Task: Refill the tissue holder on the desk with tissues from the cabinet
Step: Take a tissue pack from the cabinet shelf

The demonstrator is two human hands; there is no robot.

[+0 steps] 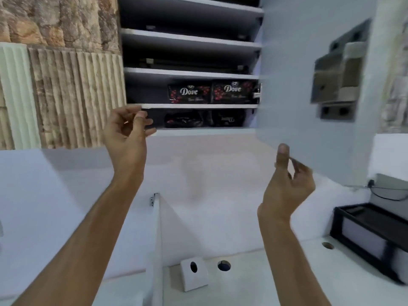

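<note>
The wall cabinet (189, 72) stands open, its pale door (293, 85) swung out to the right and blurred. Two black Dove tissue packs (188, 93) (234, 91) lie side by side on a lower shelf. Darker packs (183, 119) sit on the shelf beneath. My left hand (128, 131) is raised at the left end of those shelves, fingers loosely curled, holding nothing. My right hand (289, 180) is at the door's lower edge, thumb tip on its front, fingers curled just under it. The black tissue holder (371, 237) rests on the desk at the far right.
A white desk (254, 281) with two round cable holes lies below. A small white block with a hole (194, 272) stands on it beside an upright white panel (155, 250). Stone-textured wall panels are to the left. A black cable runs along the wall at the right.
</note>
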